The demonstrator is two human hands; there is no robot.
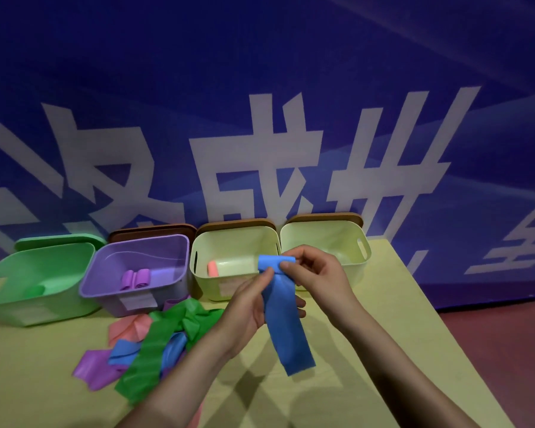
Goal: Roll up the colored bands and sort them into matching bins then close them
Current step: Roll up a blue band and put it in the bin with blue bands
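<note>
I hold a blue band in the air in front of the bins, its top end rolled over and the rest hanging down. My left hand pinches the band just below the roll. My right hand pinches the rolled top edge. Four open bins stand in a row: a green bin, a purple bin with two purple rolls, a pale yellow bin with a pink roll, and another pale yellow bin. A heap of loose bands lies at the left.
The heap holds green, pink, blue and purple bands on the yellow table. Brown lids and a green lid lean behind the bins against a blue banner wall. The table's right edge drops to a red floor.
</note>
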